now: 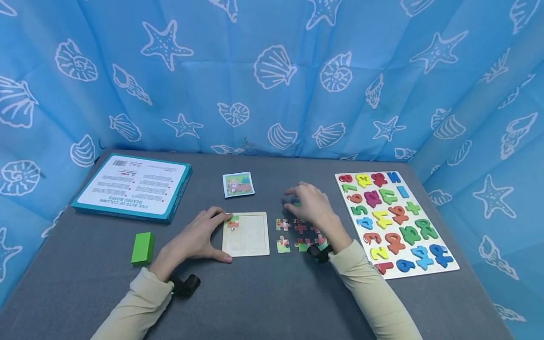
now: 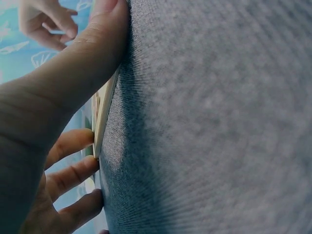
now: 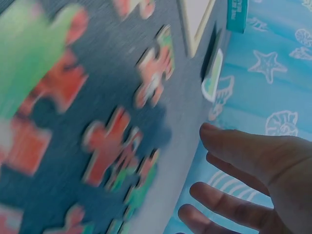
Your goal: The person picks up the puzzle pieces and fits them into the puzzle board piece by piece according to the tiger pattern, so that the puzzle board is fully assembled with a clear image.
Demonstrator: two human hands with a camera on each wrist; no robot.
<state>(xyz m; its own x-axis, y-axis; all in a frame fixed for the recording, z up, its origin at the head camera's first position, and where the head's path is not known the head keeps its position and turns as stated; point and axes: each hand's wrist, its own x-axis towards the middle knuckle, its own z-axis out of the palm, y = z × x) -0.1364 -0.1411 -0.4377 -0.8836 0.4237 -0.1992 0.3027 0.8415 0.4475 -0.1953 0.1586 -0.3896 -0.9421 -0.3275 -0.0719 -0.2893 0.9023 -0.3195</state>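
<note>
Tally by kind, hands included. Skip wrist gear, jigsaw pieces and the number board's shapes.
Hands: 2 (left hand, right hand)
Flat box: 1
Green block: 1
Picture card: 1
Puzzle tray: 1
Number board: 1
Total: 7

A blue curtain [image 1: 303, 106] with a white seashell-and-starfish print hangs behind the grey-covered table [image 1: 263, 302].

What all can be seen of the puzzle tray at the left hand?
The puzzle tray is square, shallow and pale, apparently wooden, with a narrow raised rim. It lies, seemingly flat, on the grey tabletop. One red-and-green puzzle piece sits in its far left corner; the rest looks bare. The left hand holds it, thumb by the near left corner, fingers by the far left one.
</note>
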